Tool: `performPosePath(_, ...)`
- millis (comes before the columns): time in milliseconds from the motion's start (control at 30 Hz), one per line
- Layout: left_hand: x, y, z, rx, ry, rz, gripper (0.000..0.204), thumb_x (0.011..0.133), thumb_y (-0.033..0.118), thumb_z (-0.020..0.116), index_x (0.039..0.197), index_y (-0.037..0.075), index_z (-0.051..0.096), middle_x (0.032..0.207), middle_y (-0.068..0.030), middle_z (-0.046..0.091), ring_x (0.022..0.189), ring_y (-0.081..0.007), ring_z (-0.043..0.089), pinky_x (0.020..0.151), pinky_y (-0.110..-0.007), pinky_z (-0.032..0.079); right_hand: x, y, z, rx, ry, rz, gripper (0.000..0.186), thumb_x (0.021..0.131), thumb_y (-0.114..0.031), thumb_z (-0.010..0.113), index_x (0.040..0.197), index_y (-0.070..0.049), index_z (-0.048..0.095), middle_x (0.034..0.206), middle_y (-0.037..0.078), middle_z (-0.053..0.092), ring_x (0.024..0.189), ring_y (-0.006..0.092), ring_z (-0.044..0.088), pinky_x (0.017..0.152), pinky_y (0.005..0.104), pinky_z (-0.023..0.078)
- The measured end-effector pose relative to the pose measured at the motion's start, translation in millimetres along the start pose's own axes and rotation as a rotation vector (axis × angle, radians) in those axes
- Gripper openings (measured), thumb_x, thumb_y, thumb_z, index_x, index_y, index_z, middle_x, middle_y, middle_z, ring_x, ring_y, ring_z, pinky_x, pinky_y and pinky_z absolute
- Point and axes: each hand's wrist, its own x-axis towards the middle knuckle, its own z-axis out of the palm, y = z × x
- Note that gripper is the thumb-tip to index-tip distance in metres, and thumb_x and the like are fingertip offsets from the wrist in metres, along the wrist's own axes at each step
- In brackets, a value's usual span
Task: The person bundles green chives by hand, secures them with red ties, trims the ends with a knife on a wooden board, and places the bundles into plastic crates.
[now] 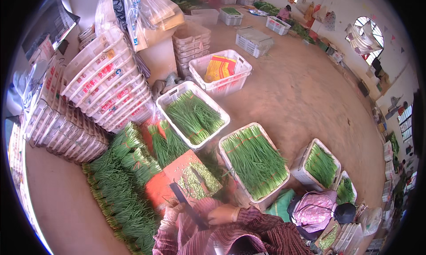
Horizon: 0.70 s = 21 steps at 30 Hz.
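My left hand [174, 209] is at the lower middle, fingers bent against a long dark flat strip [181, 195] that slants down to the right. Beyond the strip's lower end, my right hand [224, 214] is closed near my lap; what it holds, if anything, is hidden. Ahead of them lies an orange-brown cutting board [175, 167] strewn with pale green cut stalk ends [191, 177]. A knife [200, 180] rests on those trimmings. To the left, tied bundles of long green chive-like stalks [126, 193] lie in rows, and more bundles [166, 142] lie behind the board.
White crates of tied stalks [228, 144] stand ahead and to the right. A crate with a yellow-red package [244, 79] is farther back. Tall stacks of crates [113, 73] rise at left beside a pillar. A person in pink checks [313, 210] sits close on my right.
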Motion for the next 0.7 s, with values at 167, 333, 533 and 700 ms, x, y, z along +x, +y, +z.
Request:
performPosePath(167, -12.1, 7.1, 3.9, 1.556, -0.3, -0.217, 0.058, 0.078, 0.062, 0.068, 0.105, 0.01, 0.073, 0.104, -0.0127, 0.074, 0.099, -0.0275, 0.071, 0.089, -0.039, 0.053, -9.8, 22.5, 25.5, -0.051, 0.097, 0.003, 0.028, 0.082, -0.035, 0.059, 0.096, -0.013, 0.071, 0.095, 0.011, 0.071, 0.089, 0.0336, 0.068, 0.075, 0.0477, 0.053)
performPosePath(333, 19.6, -30.4, 3.2, 1.035, -0.25, 0.481, 0.033, 0.083, 0.039, 0.072, 0.103, 0.012, 0.071, 0.092, -0.0143, 0.073, 0.082, -0.0327, 0.071, 0.076, -0.041, 0.055, -10.9, 17.6, 14.4, -0.034, 0.151, 0.059, 0.026, 0.077, -0.035, 0.062, 0.088, -0.015, 0.074, 0.087, 0.012, 0.072, 0.082, 0.0356, 0.068, 0.069, 0.0496, 0.051)
performPosePath(533, 42.6, -34.2, 76.8, 0.725, -0.552, 0.14, 0.03, 0.085, 0.035, 0.072, 0.103, 0.011, 0.07, 0.092, -0.0125, 0.072, 0.082, -0.0293, 0.069, 0.074, -0.038, 0.054, -37.5, 46.0, 46.0, 0.026, 0.163, 0.224, 0.03, 0.074, -0.033, 0.066, 0.094, -0.012, 0.076, 0.092, 0.015, 0.072, 0.089, 0.0348, 0.069, 0.077, 0.0481, 0.053)
performPosePath(700, 51.9, -25.8, 89.2, 0.758, -0.748, 0.033, 0.028, 0.086, 0.032, 0.072, 0.104, 0.01, 0.07, 0.093, -0.011, 0.071, 0.082, -0.0264, 0.067, 0.073, -0.036, 0.054, -49.2, 32.8, 70.8, 0.111, 0.218, 0.335, 0.031, 0.074, -0.031, 0.067, 0.097, -0.011, 0.075, 0.094, 0.016, 0.073, 0.092, 0.034, 0.069, 0.079, 0.0467, 0.053)
